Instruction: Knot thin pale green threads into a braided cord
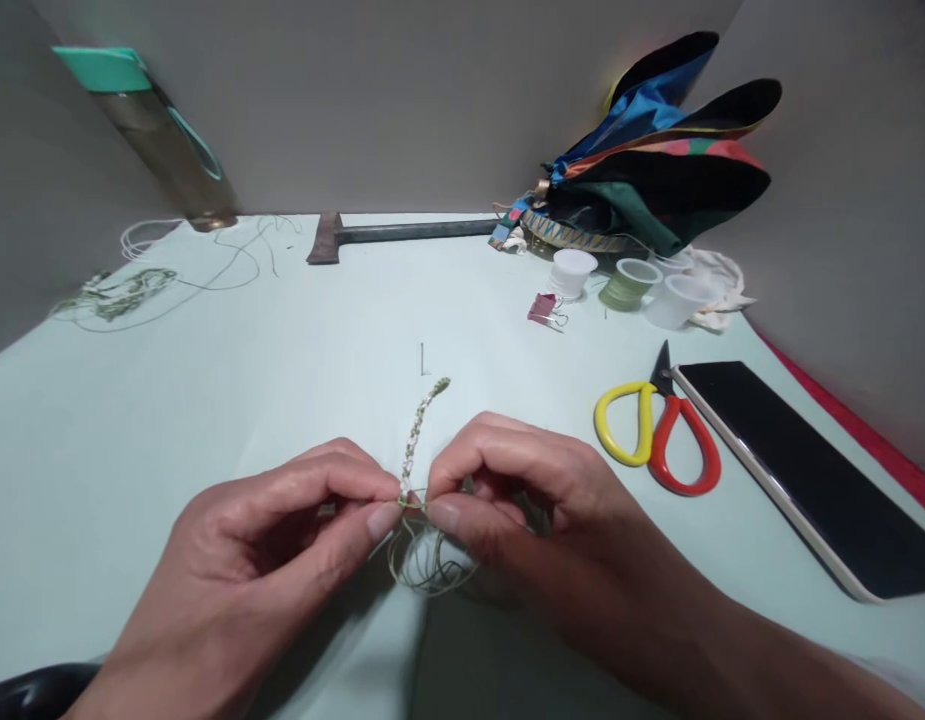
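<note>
A short green and white braided cord stands up between my two hands over the pale table, its tip leaning right. My left hand pinches the lower end of the braid between thumb and forefinger. With thumb and forefinger my right hand grips a thin green strand of the same cord just to the right. Loose green and pale strands hang in loops below the fingertips. A small bent pin or wire lies beyond the braid's tip.
Yellow and red handled scissors and a phone lie at right. Thread spools, a binder clip and a colourful pouch sit behind. A hammer-like tool, a bottle and tangled cord are farther back.
</note>
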The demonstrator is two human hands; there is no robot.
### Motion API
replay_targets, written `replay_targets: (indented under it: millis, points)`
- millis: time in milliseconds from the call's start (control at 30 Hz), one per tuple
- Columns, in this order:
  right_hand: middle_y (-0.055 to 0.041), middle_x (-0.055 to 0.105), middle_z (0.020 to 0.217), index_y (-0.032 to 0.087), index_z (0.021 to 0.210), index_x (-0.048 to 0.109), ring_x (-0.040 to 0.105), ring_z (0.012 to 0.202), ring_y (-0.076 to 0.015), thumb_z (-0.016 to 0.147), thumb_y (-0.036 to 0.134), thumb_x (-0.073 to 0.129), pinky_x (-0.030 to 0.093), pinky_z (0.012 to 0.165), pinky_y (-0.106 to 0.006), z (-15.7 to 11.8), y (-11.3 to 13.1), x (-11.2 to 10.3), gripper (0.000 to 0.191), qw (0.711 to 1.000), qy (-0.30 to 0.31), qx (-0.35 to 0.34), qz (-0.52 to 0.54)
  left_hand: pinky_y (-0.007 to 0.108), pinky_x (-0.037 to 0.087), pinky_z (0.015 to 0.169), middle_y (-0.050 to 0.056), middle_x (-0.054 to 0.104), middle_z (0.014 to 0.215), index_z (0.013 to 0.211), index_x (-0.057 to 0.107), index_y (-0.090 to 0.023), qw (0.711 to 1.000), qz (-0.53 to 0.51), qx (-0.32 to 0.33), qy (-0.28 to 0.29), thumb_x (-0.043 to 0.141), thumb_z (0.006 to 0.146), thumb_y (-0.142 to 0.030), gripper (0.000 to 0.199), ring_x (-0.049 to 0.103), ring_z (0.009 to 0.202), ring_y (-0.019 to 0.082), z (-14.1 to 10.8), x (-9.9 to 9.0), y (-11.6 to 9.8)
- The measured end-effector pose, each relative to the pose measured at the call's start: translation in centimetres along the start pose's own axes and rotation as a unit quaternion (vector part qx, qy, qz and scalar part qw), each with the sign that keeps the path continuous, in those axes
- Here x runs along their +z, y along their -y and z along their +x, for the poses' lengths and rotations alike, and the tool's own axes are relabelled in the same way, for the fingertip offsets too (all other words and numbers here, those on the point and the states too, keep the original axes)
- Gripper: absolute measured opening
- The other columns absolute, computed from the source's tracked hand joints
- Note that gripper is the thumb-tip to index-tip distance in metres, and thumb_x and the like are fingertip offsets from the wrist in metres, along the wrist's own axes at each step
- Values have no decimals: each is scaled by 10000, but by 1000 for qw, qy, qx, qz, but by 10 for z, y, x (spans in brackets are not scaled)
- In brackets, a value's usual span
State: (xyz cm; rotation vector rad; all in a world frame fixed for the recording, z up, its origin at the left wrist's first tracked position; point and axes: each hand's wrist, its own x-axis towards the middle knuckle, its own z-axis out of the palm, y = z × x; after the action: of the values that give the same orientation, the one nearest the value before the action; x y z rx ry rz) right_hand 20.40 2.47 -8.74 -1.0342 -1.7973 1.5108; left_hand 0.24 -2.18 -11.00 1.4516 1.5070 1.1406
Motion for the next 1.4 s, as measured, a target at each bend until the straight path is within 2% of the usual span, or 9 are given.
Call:
replay_targets:
  millis: [67, 133, 233, 333, 500, 600, 967, 1233, 1400]
  points:
    - [39, 624, 857, 210, 787, 678, 508, 717, -93, 894, 169, 647, 399, 644, -241, 0, 2, -1, 118, 1000, -9, -8, -1, 210, 492, 449, -25, 714, 656, 690, 805, -360, 1000, 1, -3, 4, 798, 800, -382, 113, 636, 547, 165, -1, 0, 1]
    - [42, 606, 839, 222, 829, 679, 482, 688, -97, 888, 233, 692, 386, 620, -246, -1, 3, -1, 61, 998, 4, 42, 38, 225, 503, 482, -17, 719, 672, 717, 815, -354, 1000, -4, -18, 23, 791, 816, -378, 104, 646, 574, 173, -3, 1, 0]
    - [66, 511, 710, 227, 826, 663, 405, 629, -97, 827, 329, 808, 323, 554, -241, 1, 4, 0, 178, 982, 38, 130, 134, 249, 512, 575, -1, 740, 730, 804, 846, -360, 995, -20, -79, 63, 773, 845, -390, 90, 677, 669, 190, -7, 2, -3]
    - [72, 471, 673, 213, 791, 627, 381, 626, -96, 802, 349, 850, 291, 553, -240, 3, 3, 0, 261, 962, 50, 151, 221, 261, 492, 583, 12, 749, 764, 813, 848, -356, 988, -34, -123, 87, 777, 831, -456, 125, 674, 715, 208, -9, 2, -8]
    - [52, 578, 725, 189, 765, 620, 480, 668, -90, 765, 259, 877, 362, 618, -215, 5, 0, 1, 266, 938, 38, 142, 314, 234, 404, 505, -20, 678, 689, 782, 775, -334, 975, -56, -215, 25, 844, 705, -504, 199, 496, 578, 150, -7, 7, -21]
    - [45, 638, 739, 183, 754, 632, 536, 681, -84, 757, 185, 869, 410, 643, -195, 5, 0, 2, 236, 929, 29, 139, 342, 216, 386, 491, -54, 602, 650, 817, 717, -356, 971, -65, -228, 12, 896, 626, -449, 277, 469, 575, 147, -8, 10, -22]
    - [63, 627, 766, 205, 793, 656, 534, 702, -69, 834, 169, 811, 423, 643, -170, 0, -2, 3, 165, 948, 21, 102, 300, 219, 498, 492, -20, 671, 712, 895, 731, -370, 993, -14, -101, 54, 786, 842, -498, 149, 599, 608, 182, -13, 3, -1]
    - [39, 691, 730, 190, 808, 649, 636, 746, -87, 908, 178, 740, 477, 733, -186, 1, 2, 1, 136, 937, 63, 109, 325, 267, 547, 594, 29, 725, 752, 962, 750, -338, 966, -115, -216, 88, 828, 792, -531, 269, 665, 724, 233, -11, 0, -4]
    - [51, 587, 726, 196, 815, 644, 534, 721, -97, 877, 246, 787, 401, 672, -214, 0, 2, -1, 164, 949, 52, 111, 289, 322, 510, 575, 22, 632, 597, 923, 768, -299, 953, -154, -243, 97, 844, 708, -526, 323, 610, 670, 258, 2, 11, -12]
